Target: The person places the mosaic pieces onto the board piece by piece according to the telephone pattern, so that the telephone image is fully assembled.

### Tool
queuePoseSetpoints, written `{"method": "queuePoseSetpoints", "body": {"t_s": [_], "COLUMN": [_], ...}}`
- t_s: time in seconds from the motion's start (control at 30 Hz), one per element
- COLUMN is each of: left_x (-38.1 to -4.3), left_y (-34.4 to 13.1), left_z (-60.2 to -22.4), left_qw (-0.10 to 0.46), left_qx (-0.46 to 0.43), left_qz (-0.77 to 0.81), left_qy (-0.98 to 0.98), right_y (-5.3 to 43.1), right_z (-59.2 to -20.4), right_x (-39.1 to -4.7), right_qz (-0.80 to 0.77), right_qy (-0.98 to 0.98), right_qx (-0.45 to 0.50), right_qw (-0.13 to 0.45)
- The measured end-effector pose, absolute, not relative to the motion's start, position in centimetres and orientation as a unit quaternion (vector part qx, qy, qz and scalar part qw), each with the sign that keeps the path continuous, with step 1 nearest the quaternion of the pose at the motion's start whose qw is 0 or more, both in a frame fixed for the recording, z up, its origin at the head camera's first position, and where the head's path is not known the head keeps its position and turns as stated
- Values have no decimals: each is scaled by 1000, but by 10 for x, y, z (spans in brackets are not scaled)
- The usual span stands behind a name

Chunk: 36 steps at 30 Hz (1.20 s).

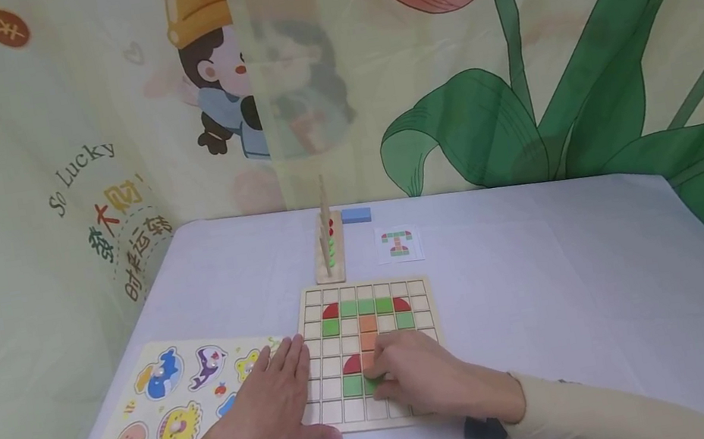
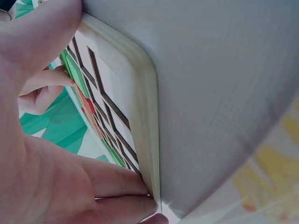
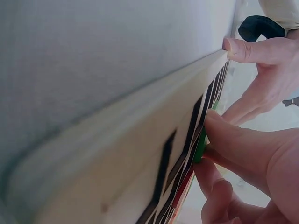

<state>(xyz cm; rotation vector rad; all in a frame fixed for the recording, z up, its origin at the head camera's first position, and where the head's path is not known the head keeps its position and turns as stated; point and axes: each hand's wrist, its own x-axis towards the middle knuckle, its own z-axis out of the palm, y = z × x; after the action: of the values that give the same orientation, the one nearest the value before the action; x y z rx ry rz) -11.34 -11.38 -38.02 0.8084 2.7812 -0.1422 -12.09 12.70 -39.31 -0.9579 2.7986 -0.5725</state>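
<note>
A wooden grid board (image 1: 334,412) lies on the table with green squares (image 1: 366,306), orange squares (image 1: 367,323) and red quarter-round pieces (image 1: 330,311) in its cells. My right hand (image 1: 420,370) is over the board's lower middle. Its thumb and fingertips pinch a green tile (image 3: 201,145) at the grid, beside another green square (image 1: 353,386); the right wrist view shows this pinch. Along the board's left edge my left hand (image 1: 265,410) rests with straight fingers, its thumb spread to the near edge. Part of the board is hidden under my right hand.
Left of the board lies a sheet with sea-animal pictures (image 1: 180,427), partly under my left arm. Behind the board stand a wooden peg rack (image 1: 331,272) with red and green pieces, a blue block (image 1: 356,216) and a pattern card (image 1: 399,244).
</note>
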Motion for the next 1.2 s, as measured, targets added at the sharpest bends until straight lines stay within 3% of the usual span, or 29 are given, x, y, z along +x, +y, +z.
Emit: {"method": "queuePoseSetpoints", "body": {"t_s": [0.57,1.0,1.2], "left_x": [-114,-113,-114], "left_y": [-115,-114,-115], "left_z": [-382,-380,-380], "left_qw": [118,120,122], "left_qx": [280,283,280], "left_qz": [-49,-45,-41], "left_qy": [951,951,951], "right_y": [138,210,238], "right_z": [-394,-389,-392], "right_x": [-118,-95,-79], "right_qz": [-251,-213,-168], "right_qy": [924,970,983], "right_qx": [-277,-110,-31], "right_qw": [87,44,63]}}
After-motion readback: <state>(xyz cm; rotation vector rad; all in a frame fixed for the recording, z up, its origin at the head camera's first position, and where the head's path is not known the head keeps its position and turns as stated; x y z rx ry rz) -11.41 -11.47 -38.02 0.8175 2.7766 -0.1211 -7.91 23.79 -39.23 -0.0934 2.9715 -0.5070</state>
